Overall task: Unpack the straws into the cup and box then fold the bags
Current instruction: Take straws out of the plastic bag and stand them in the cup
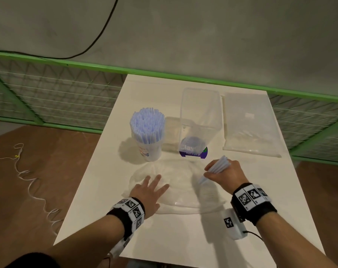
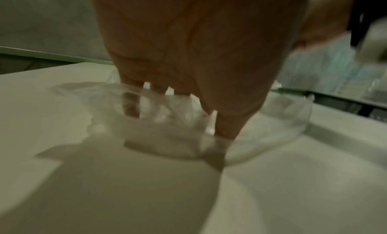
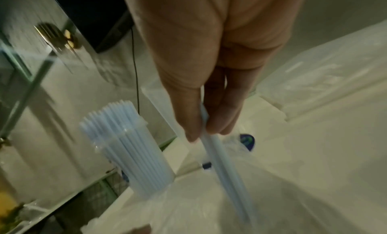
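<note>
Left hand, fingers spread flat, presses a clear plastic bag onto the near part of the white table. Right hand pinches a small bundle of pale blue straws, their lower ends inside the bag's right side. Beyond stand a cup packed with upright straws, a clear box just right of it, and a second bag flat at far right.

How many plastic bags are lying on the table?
2. One bag lies near the front, pressed flat under the left hand; the other bag lies at the far right, beside the clear box. None seem hidden.
</note>
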